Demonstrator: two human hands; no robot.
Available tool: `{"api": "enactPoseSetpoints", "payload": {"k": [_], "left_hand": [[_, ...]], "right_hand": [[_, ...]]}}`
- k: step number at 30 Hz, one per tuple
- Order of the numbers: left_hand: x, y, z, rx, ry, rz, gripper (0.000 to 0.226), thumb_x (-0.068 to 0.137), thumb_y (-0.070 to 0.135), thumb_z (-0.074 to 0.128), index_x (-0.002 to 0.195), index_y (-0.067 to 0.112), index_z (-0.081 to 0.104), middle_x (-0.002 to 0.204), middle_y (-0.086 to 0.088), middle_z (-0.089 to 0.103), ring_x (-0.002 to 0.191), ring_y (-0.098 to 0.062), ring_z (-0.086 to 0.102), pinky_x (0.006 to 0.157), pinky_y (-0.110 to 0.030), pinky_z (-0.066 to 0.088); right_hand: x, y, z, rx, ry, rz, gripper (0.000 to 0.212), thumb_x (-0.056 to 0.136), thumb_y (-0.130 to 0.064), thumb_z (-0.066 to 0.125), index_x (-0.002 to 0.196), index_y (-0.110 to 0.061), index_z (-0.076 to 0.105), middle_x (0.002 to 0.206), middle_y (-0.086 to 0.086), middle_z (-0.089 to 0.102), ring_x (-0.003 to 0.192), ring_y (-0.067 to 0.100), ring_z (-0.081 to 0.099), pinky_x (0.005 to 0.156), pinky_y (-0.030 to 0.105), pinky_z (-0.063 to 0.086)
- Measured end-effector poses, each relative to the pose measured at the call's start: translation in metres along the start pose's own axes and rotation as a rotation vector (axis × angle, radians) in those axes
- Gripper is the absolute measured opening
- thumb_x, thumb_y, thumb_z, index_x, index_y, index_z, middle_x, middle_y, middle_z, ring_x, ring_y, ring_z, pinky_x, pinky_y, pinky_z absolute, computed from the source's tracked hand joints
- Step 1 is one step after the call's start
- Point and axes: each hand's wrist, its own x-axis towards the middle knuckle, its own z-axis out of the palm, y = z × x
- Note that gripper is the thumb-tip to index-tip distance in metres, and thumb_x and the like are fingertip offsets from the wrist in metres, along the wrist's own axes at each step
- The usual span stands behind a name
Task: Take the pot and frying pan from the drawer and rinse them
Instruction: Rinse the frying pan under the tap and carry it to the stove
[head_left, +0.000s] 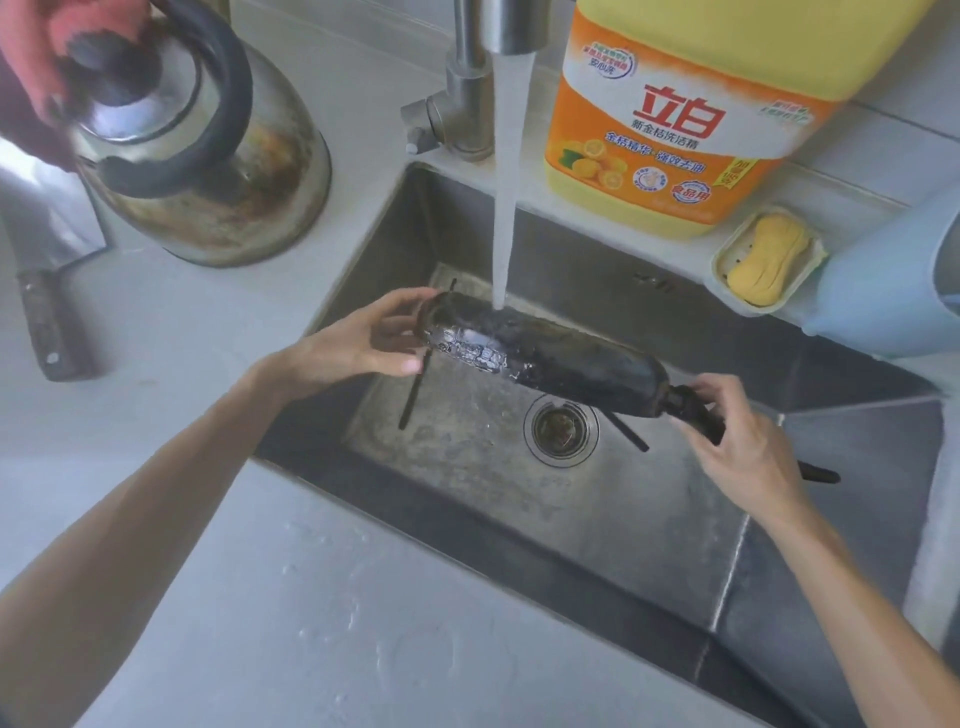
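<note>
A blackened frying pan (540, 358) is held on edge over the steel sink (649, 525), its charred underside turned up. Water from the tap (506, 26) streams onto the pan's upper rim. My left hand (369, 338) grips the pan's left rim. My right hand (737, 441) holds the dark handle at the pan's right end. No pot shows in the sink.
A stained steel kettle (208, 150) stands on the counter at the left, a cleaver (47, 312) beside it. A yellow detergent jug (696, 114), a soap dish (769, 260) and a blue container (893, 291) sit behind the sink. Thin dark sticks lie in the basin.
</note>
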Motion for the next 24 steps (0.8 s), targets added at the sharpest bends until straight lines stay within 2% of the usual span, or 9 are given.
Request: {"api": "enactPoseSetpoints", "payload": {"k": [3, 5, 9, 12, 14, 17, 19, 22, 24], "left_hand": [[0.003, 0.002, 0.002, 0.080, -0.037, -0.006, 0.079, 0.072, 0.064, 0.063, 0.141, 0.036, 0.036, 0.146, 0.001, 0.044, 0.132, -0.016, 0.045, 0.109, -0.040, 0.039], [0.011, 0.003, 0.007, 0.177, -0.009, -0.019, 0.073, 0.071, 0.057, 0.064, 0.137, 0.041, 0.038, 0.144, 0.002, 0.046, 0.133, -0.016, 0.044, 0.112, -0.047, 0.035], [0.019, 0.000, 0.013, 0.301, 0.042, -0.002, 0.109, 0.049, 0.066, 0.080, 0.142, 0.036, 0.031, 0.148, 0.004, 0.037, 0.135, -0.016, 0.040, 0.112, -0.047, 0.034], [0.015, -0.004, 0.011, 0.299, 0.097, 0.075, 0.107, 0.048, 0.062, 0.084, 0.139, 0.041, 0.033, 0.142, 0.018, 0.041, 0.127, -0.007, 0.048, 0.111, -0.039, 0.038], [0.011, -0.004, 0.009, 0.285, 0.124, 0.113, 0.101, 0.049, 0.062, 0.083, 0.136, 0.046, 0.035, 0.136, 0.029, 0.044, 0.124, -0.002, 0.050, 0.109, -0.033, 0.040], [0.009, 0.000, 0.007, 0.292, 0.148, 0.128, 0.098, 0.047, 0.062, 0.084, 0.133, 0.052, 0.035, 0.138, 0.025, 0.044, 0.123, -0.004, 0.051, 0.109, -0.033, 0.038], [0.008, 0.003, 0.008, 0.333, 0.159, 0.132, 0.103, 0.045, 0.064, 0.083, 0.135, 0.050, 0.033, 0.140, 0.022, 0.042, 0.127, -0.003, 0.048, 0.111, -0.029, 0.034], [0.005, 0.014, 0.010, 0.448, 0.194, 0.189, 0.112, 0.046, 0.071, 0.078, 0.142, 0.042, 0.030, 0.142, 0.026, 0.037, 0.129, 0.008, 0.038, 0.108, -0.013, 0.029], [0.002, 0.024, 0.008, 0.510, 0.210, 0.250, 0.110, 0.050, 0.071, 0.076, 0.144, 0.040, 0.029, 0.146, 0.021, 0.035, 0.134, 0.005, 0.033, 0.109, -0.015, 0.028]], "right_hand": [[0.001, 0.007, -0.004, -0.007, -0.019, 0.002, 0.043, 0.082, -0.011, 0.068, 0.113, -0.025, 0.042, 0.100, -0.011, 0.064, 0.086, 0.030, 0.068, 0.063, 0.041, 0.052], [0.002, 0.009, -0.006, 0.003, -0.049, 0.001, 0.045, 0.081, -0.008, 0.068, 0.112, -0.029, 0.043, 0.098, -0.013, 0.061, 0.089, 0.024, 0.065, 0.064, 0.038, 0.049], [0.006, 0.007, -0.013, 0.145, -0.169, -0.003, 0.055, 0.080, -0.009, 0.069, 0.104, -0.049, 0.038, 0.094, -0.029, 0.056, 0.092, -0.015, 0.053, 0.068, 0.027, 0.039], [0.011, 0.007, -0.022, 0.179, -0.302, 0.007, 0.054, 0.083, -0.016, 0.069, 0.102, -0.055, 0.036, 0.100, -0.048, 0.054, 0.097, -0.029, 0.045, 0.077, 0.021, 0.038], [0.016, 0.007, -0.026, 0.186, -0.365, 0.021, 0.049, 0.083, -0.022, 0.069, 0.104, -0.053, 0.037, 0.101, -0.054, 0.051, 0.096, -0.030, 0.046, 0.081, 0.022, 0.039], [0.021, 0.006, -0.027, 0.202, -0.394, 0.032, 0.045, 0.078, -0.037, 0.069, 0.108, -0.052, 0.039, 0.103, -0.050, 0.053, 0.098, -0.028, 0.048, 0.087, 0.030, 0.039], [0.022, 0.007, -0.025, 0.206, -0.393, 0.023, 0.046, 0.074, -0.042, 0.069, 0.109, -0.052, 0.040, 0.104, -0.049, 0.054, 0.098, -0.028, 0.048, 0.083, 0.027, 0.039], [0.019, 0.011, -0.012, 0.261, -0.356, 0.042, 0.048, 0.074, -0.034, 0.073, 0.107, -0.052, 0.043, 0.107, -0.047, 0.055, 0.101, -0.025, 0.050, 0.085, 0.019, 0.038], [0.015, 0.015, 0.001, 0.330, -0.322, 0.073, 0.050, 0.074, -0.027, 0.075, 0.106, -0.051, 0.045, 0.110, -0.039, 0.058, 0.106, -0.017, 0.053, 0.092, 0.017, 0.039]]}}
